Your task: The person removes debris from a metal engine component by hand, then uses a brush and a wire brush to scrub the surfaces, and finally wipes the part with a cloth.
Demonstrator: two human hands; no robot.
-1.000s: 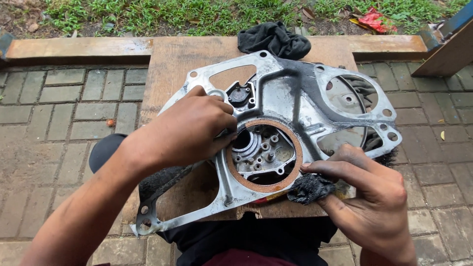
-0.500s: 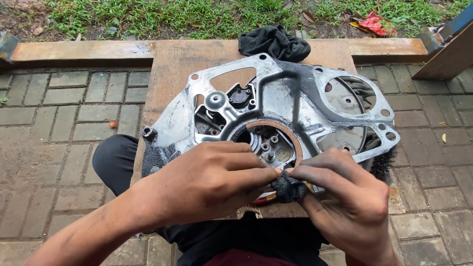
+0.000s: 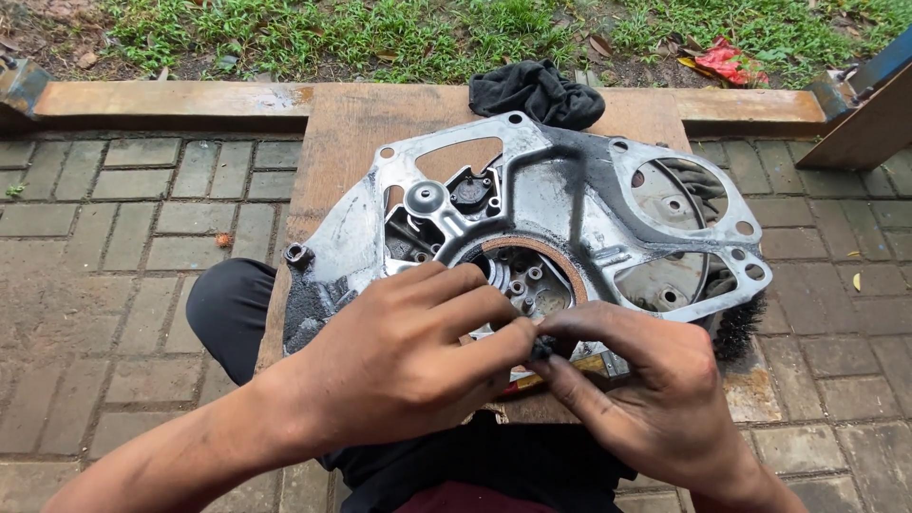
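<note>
A large silver metal engine cover plate (image 3: 570,190), dirty with black grease, lies on a wooden board (image 3: 361,133). It has a round opening ringed by a brown gasket (image 3: 546,249). My left hand (image 3: 408,361) and my right hand (image 3: 646,399) meet at the plate's near edge. Their fingertips pinch a small dark scrap of cloth (image 3: 541,348) between them. Most of the scrap is hidden by the fingers.
A black rag (image 3: 537,90) sits bunched at the board's far end. A wooden beam (image 3: 171,100) runs along the grass edge. Brick paving (image 3: 114,228) surrounds the board. A black wire brush (image 3: 739,328) pokes out under the plate's right side. My dark-trousered knee (image 3: 228,304) shows at left.
My left hand came off the plate's round opening and moved down to meet my right hand. The dark cloth in my right hand is now pinched small between both hands' fingertips.
</note>
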